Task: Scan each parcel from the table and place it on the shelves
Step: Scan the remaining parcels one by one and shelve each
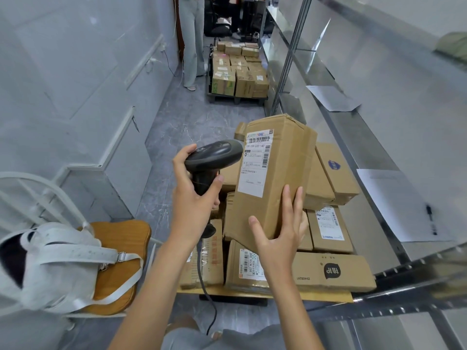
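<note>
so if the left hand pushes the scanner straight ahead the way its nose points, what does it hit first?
Probably the shipping label on the held parcel. The left hand aims the scanner right at it; the gap looks small, but depth is unclear.

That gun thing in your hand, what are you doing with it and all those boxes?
It's a barcode scanner. The left hand grips its handle and points it at the white label on a long cardboard parcel, which the right hand holds up tilted. More parcels wait piled on the low table below. The metal shelves on the right hold only sheets of paper so far.
</note>
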Available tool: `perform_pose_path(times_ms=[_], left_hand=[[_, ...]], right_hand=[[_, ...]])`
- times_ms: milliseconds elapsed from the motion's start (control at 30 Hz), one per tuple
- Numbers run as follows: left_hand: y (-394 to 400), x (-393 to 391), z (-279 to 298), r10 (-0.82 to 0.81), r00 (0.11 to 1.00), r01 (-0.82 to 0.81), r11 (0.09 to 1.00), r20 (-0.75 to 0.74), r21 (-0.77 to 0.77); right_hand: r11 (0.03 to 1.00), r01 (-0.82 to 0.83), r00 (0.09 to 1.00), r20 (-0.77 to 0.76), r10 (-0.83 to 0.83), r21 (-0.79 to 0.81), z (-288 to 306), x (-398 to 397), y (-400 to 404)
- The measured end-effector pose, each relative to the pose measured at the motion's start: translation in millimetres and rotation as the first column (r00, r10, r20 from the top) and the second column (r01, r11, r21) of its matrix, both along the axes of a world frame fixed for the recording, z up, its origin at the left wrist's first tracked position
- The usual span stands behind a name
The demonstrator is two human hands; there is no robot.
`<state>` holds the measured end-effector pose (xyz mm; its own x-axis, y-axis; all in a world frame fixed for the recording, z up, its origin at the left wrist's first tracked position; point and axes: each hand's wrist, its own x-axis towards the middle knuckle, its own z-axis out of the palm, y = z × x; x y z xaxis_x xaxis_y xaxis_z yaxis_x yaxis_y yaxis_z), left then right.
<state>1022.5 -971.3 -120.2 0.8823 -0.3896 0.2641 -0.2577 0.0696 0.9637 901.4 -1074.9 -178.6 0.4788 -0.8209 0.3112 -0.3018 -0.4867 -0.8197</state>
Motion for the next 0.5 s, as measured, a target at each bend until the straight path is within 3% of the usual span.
perform_pose_path(times_ms=[500], left_hand=[[-5.2, -4.1, 0.9, 0.0, 1.0, 0.0, 0.999, 0.013, -0.035]], right_hand=[[0.999, 0.005, 1.0, -0.029, -0.006, -0.042, -3.2, -3.3, -4.0]])
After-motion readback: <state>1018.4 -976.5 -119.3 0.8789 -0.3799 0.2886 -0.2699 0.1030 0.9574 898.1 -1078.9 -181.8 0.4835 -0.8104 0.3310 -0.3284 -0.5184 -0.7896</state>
